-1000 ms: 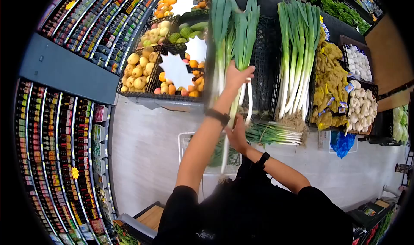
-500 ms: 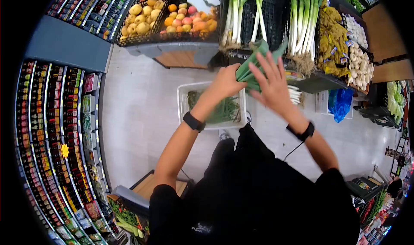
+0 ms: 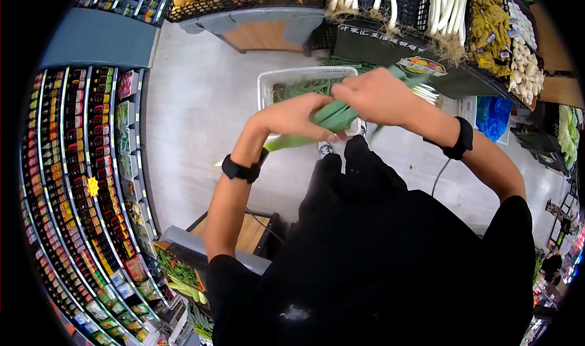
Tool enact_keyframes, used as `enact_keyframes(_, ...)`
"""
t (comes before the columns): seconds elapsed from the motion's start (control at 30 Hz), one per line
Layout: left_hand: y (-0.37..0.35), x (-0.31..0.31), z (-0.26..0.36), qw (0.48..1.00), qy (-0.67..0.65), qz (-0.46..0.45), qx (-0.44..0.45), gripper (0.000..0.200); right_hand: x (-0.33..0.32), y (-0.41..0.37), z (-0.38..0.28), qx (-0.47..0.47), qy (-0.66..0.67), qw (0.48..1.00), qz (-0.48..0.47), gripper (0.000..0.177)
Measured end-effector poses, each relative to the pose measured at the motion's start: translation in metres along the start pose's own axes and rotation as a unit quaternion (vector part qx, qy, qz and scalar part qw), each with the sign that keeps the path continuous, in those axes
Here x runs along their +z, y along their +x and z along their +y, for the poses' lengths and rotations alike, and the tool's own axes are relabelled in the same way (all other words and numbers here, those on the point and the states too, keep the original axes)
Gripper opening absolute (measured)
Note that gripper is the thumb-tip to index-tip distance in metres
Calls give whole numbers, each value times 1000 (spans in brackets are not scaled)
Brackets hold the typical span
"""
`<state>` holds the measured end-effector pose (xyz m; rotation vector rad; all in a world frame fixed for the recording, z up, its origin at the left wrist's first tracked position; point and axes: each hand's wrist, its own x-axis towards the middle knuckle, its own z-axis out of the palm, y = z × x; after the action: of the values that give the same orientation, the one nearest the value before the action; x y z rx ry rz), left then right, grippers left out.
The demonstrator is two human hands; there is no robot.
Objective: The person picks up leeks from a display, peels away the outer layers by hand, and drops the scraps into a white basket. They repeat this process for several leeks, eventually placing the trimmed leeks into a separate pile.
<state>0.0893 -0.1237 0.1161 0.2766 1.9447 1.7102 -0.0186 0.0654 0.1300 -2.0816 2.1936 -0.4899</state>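
Both hands are on the leek [image 3: 334, 114]: the left hand [image 3: 297, 118] wraps its fingers around the green leaves, and the right hand [image 3: 373, 96] clenches them just beside it, above the white crate [image 3: 266, 85]. The black stand [image 3: 372, 49] carries white lettering too blurred to read.

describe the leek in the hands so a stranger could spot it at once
Find the dark produce stand along the top, then the white crate on the floor before it. Just below that crate, the left hand and right hand grip one leek. Unlike the leeks standing upright in the stand, it lies crosswise, off the display.
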Motion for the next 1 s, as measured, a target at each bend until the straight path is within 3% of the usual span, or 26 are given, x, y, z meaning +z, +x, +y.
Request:
enact_keyframes(0.03,-5,-1,-2,986,-153,-64,31,31,5,9,-7,-2,0,1000,-4,24)
enact_keyframes(0.07,-1,-6,-12,972,-162,-157,62,23,11,16,-14,-63,-26,998,6,21)
enact_keyframes(0.1,-1,-5,-19,971,-169,-153,68,23,15,19,-21,-124,-49,991,14,18)
enact_keyframes(0.17,-5,0,-30,984,-152,-95,-7,25,19,25,-19,-126,-76,989,-7,15)
enact_keyframes(0.23,-9,10,-29,980,-191,-52,18,26,10,31,-11,-126,-83,988,34,16)
enact_keyframes(0.3,-12,18,-31,961,-272,50,-4,30,9,36,-9,-104,-117,988,21,17)
enact_keyframes(0.37,-13,29,-27,963,-255,82,18,38,10,39,-10,-61,-155,986,14,18)
enact_keyframes(0.43,-18,33,-28,980,-75,185,26,46,5,42,-23,-39,-168,985,-7,16)
enact_keyframes(0.47,-23,35,-26,979,-76,186,27,46,4,42,-28,-15,-145,988,-55,13)
enact_keyframes(0.53,-33,40,-21,954,130,241,118,58,-1,46,-36,8,-119,987,-105,11)
enact_keyframes(0.57,-38,44,-23,956,125,241,115,58,-4,46,-39,-41,-81,986,-137,11)
enact_keyframes(0.63,-48,53,-26,917,275,236,168,67,-10,50,-48,-86,-30,981,-171,11)
enact_keyframes(0.77,-64,54,-18,904,290,239,201,73,-25,66,-57,-141,24,973,-181,13)
enact_keyframes(0.83,-75,53,-22,896,308,227,225,63,-35,77,-53,-219,176,943,-178,15)
enact_keyframes(0.9,-106,49,-16,917,231,249,208,47,-52,62,-22,-144,181,966,-112,20)
enact_keyframes(0.93,-120,41,-27,905,227,292,212,40,-56,62,4,-181,180,963,-88,29)
enact_keyframes(0.97,-133,36,-38,891,220,334,215,34,-81,51,-3,-44,59,979,-188,19)
enact_keyframes(1.0,-139,32,-42,892,218,334,212,34,-68,48,-10,52,79,995,-31,24)
